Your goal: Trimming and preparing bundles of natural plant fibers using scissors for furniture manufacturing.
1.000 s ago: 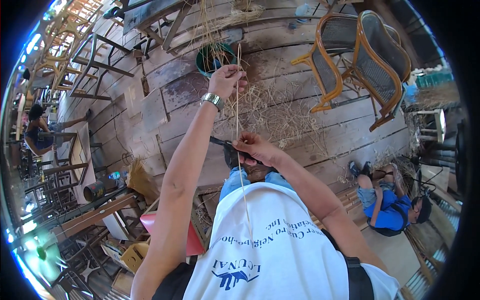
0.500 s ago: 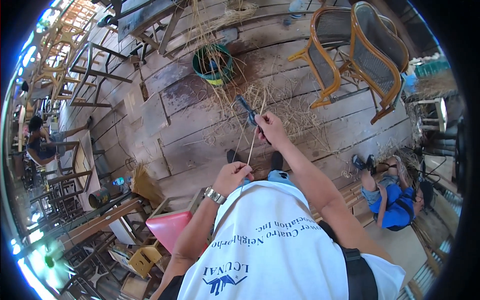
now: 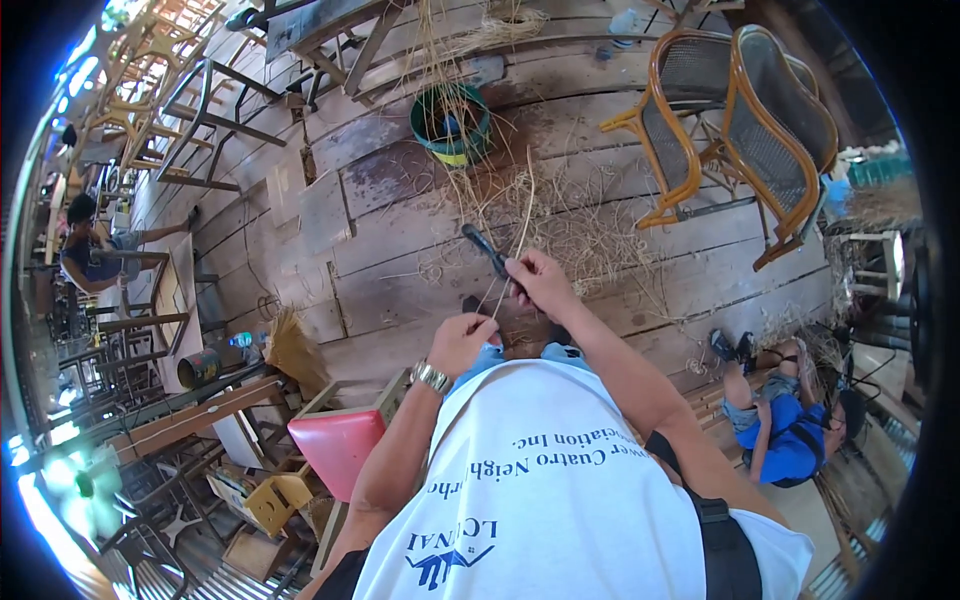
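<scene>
Our left hand pinches a thin, tan, cane-like strand, seemingly to steady it; our right hand grips a slim black tool (kind unclear).

i squint toward the left, where daylight pours in so hard that the edge burns to white and blue glare, with a hazy green bloom low down. the plank floor gets softer, even light; it's murkier up behind the cane chairs. the white shirt glows brightly. the left hand and right hand look fairly crisp, but everything bows and smears toward the black, rounded rim.
</scene>
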`<state>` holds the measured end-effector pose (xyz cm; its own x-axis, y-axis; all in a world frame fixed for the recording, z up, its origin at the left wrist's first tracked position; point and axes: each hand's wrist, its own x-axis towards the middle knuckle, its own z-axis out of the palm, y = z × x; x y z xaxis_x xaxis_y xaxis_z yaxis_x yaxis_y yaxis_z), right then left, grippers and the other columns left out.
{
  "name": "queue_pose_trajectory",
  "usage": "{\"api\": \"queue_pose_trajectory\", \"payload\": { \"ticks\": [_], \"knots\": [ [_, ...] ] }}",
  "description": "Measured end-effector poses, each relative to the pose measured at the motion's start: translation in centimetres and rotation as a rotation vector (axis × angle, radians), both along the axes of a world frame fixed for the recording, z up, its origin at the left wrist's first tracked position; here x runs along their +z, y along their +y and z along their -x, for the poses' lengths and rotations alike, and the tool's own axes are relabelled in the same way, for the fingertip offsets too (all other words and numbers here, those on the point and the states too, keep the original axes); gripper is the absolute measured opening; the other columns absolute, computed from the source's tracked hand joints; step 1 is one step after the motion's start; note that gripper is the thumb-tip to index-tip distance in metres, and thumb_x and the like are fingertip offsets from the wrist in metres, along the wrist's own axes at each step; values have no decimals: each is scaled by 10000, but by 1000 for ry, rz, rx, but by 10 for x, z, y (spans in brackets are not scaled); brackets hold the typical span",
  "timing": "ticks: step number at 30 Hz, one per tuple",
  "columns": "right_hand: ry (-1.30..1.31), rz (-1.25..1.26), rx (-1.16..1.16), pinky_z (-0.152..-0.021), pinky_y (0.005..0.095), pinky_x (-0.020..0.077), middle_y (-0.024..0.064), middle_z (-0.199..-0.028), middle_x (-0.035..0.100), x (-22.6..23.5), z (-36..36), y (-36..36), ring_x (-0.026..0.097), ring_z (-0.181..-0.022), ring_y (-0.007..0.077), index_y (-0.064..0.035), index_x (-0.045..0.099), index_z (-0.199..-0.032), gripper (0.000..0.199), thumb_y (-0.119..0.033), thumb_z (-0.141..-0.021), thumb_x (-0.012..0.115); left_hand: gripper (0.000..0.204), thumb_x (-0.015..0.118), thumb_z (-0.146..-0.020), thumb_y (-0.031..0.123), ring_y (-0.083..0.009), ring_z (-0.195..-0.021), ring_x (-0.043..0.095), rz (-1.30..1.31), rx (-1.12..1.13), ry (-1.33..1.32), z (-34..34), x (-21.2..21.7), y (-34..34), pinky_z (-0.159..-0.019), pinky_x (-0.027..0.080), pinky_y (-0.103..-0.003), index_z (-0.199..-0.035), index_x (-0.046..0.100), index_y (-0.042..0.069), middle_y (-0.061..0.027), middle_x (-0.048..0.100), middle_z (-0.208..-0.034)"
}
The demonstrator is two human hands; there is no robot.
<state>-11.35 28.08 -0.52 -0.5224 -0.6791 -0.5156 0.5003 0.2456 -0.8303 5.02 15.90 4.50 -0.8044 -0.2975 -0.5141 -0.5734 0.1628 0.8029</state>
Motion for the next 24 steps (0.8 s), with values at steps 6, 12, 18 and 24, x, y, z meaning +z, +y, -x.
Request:
{"api": "queue_pose_trajectory", "payload": {
  "ticks": [6, 12, 18, 24],
  "knots": [
    [2, 64, 64, -428, 213, 399, 22, -670, 597, 8, 0, 0, 513, -492, 74, -74, 539, -874, 221, -270, -965, 589, 283, 592, -929, 254, -85, -643, 575, -41, 148, 2, 6, 0, 4, -604, 463, -255, -875, 676, -11, -31, 670, -736],
    [-113, 127, 71, -382, 213, 320, -5, -613, 548, 4, -34, 5, 462, -452, 65, -77, 524, -823, 224, -236, -962, 598, 325, 598, -937, 296, -80, -626, 556, -109, 162, 27, 20, -4, 2, -573, 438, -235, -806, 648, 3, -23, 642, -707],
    [-214, 2, 14, -347, 204, 296, 6, -580, 549, 2, -38, 4, 452, -410, 64, -114, 523, -792, 247, -281, -949, 617, 361, 600, -931, 322, -128, -582, 470, 224, 87, -6, 18, -8, 8, -554, 404, -306, -785, 603, -8, -86, 582, -661],
    [-196, -90, -113, -321, 220, 306, 34, -556, 552, -17, 34, 19, 455, -376, 83, -107, 536, -765, 271, -300, -922, 643, 312, 605, -917, 293, -267, -602, 533, 279, 100, 114, -60, 18, 8, -581, 426, -371, -800, 584, 5, -186, 568, -697]
  ]
}}
